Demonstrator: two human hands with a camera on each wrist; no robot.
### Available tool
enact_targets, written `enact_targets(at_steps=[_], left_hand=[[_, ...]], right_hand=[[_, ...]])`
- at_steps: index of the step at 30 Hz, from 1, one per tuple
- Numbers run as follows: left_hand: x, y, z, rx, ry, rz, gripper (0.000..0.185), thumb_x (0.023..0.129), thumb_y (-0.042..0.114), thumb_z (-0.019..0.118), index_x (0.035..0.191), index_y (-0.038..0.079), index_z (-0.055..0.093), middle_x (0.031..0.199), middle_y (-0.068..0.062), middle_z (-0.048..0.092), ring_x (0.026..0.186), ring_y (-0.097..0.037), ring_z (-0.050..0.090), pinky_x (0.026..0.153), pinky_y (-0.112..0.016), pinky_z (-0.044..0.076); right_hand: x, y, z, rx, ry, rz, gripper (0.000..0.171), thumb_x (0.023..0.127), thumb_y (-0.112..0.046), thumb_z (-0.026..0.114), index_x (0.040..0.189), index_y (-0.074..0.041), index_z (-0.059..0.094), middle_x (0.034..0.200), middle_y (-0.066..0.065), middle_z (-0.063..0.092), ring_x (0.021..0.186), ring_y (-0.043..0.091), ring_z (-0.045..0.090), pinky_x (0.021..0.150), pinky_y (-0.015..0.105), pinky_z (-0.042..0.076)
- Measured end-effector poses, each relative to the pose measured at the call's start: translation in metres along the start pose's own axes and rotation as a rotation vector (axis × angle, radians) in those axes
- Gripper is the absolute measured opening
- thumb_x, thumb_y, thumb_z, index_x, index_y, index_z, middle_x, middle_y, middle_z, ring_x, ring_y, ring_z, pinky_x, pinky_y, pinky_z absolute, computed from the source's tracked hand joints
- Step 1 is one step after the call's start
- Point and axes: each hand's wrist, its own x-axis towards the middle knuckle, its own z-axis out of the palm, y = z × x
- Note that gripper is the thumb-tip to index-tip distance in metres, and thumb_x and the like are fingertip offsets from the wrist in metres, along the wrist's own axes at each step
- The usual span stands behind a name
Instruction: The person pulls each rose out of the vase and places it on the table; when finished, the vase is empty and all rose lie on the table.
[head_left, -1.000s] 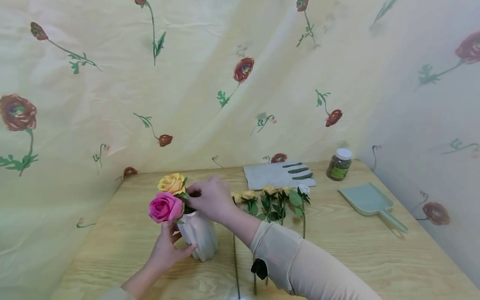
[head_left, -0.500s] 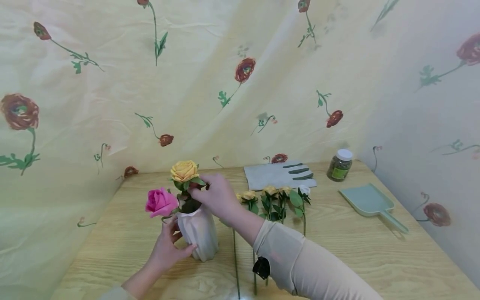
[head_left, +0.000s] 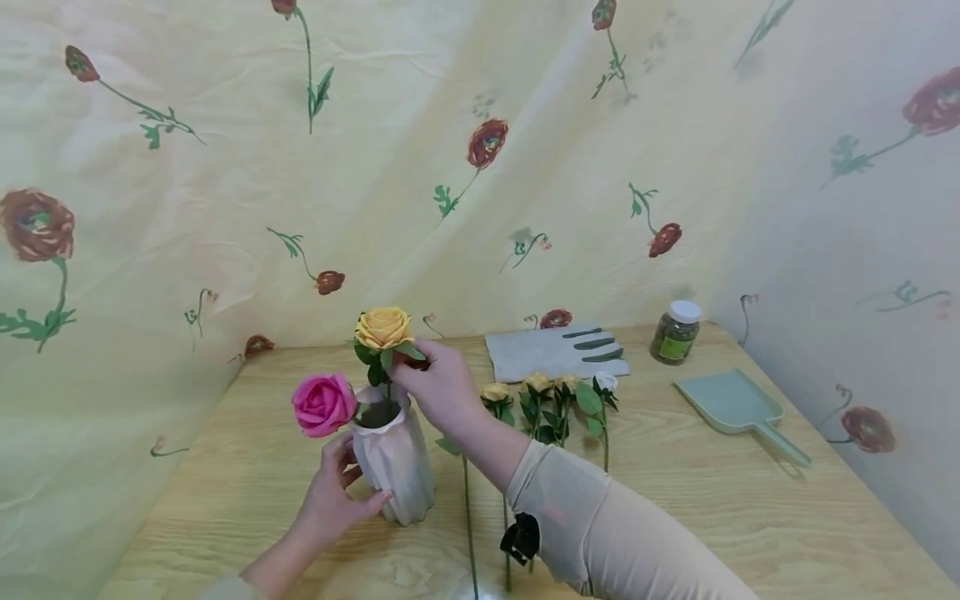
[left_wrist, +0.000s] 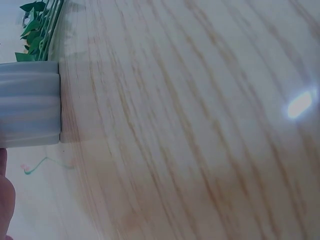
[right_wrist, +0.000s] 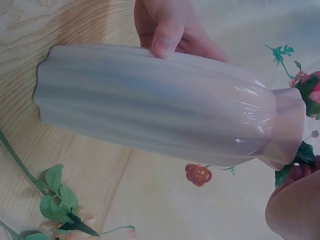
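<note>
A white fluted vase [head_left: 397, 471] stands on the wooden table, its mouth facing up. My left hand [head_left: 337, 492] grips its left side, with fingers behind and thumb in front. The pink rose [head_left: 324, 405] leans out over the vase's left rim. At the rear of the mouth a yellow rose [head_left: 384, 327] stands upright, its stem running down into the vase. My right hand [head_left: 442, 387] pinches it just under the bloom; the fingertips are partly hidden by leaves. In the right wrist view, the left thumb presses the vase wall [right_wrist: 150, 105].
Several yellow roses [head_left: 536, 383] and a white rose [head_left: 606, 382] lie in a row right of the vase, partly under my right forearm. Behind them is a grey glove [head_left: 555, 352]. A lidded jar [head_left: 675, 333] and a pale green dustpan [head_left: 731, 402] are farther right.
The yellow rose has moved right and up with my right hand, from beside the pink rose to upright at the vase's rear. The pink rose shifted slightly left. My left hand stays put.
</note>
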Motion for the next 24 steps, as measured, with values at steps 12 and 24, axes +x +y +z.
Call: enact_targets(at_steps=[12,24], left_hand=[[0.008,0.016,-0.001,0.03,0.028,0.013,0.091,0.048,-0.014,0.077,0.121,-0.004,0.022,0.104,-0.019,0.049,0.087,-0.006,0.049,0.071,-0.031,0.049],[0.002,0.003,0.001,0.0,0.036,0.016,0.089,0.049,-0.011,0.078,0.121,-0.002,0.026,0.103,-0.012,0.048,0.087,-0.007,0.05,0.072,-0.027,0.048]], right_hand=[[0.002,-0.004,-0.005,0.203,0.046,0.043,0.02,0.079,-0.018,0.063,0.098,-0.011,0.064,0.087,0.001,0.06,0.078,0.011,0.055,0.067,0.026,0.047],[0.002,-0.013,-0.018,0.328,0.153,0.069,0.023,0.078,-0.014,0.064,0.099,-0.007,0.061,0.09,0.004,0.06,0.081,0.016,0.057,0.071,0.031,0.047]])
